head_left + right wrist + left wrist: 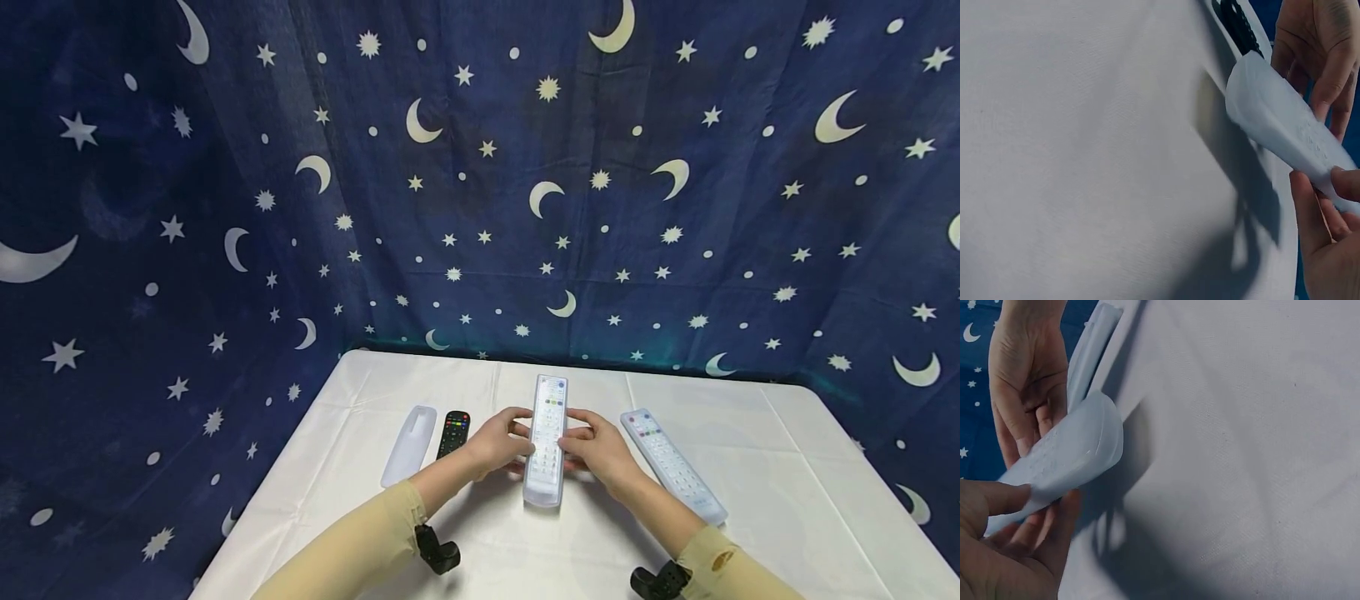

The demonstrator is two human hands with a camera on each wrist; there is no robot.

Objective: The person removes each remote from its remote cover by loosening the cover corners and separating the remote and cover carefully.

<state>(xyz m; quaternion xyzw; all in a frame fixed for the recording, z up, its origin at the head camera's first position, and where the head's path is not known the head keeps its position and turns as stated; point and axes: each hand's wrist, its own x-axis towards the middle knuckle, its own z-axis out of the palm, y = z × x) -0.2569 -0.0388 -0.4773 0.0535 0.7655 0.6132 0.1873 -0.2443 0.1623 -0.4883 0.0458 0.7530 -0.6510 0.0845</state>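
Note:
Between both hands, a white remote control (546, 442) in a translucent sleeve is held lengthwise, its button face up, with small coloured buttons near the far end. My left hand (498, 442) pinches its left edge, thumb on top and fingers beneath. On the opposite edge my right hand (599, 448) grips it the same way. In the left wrist view the near end of the remote (1085, 440) is raised over the cloth and casts a shadow. The right wrist view shows the sleeve's rounded end (1250, 94) reaching past the fingers.
Left of the hands lie an empty translucent sleeve (409, 446) and a black remote (453, 432), partly hidden by the left forearm. A second sleeved white remote (675, 468) lies slanted at the right. White cloth covers the table (795, 500); a starry blue curtain (525, 208) hangs behind.

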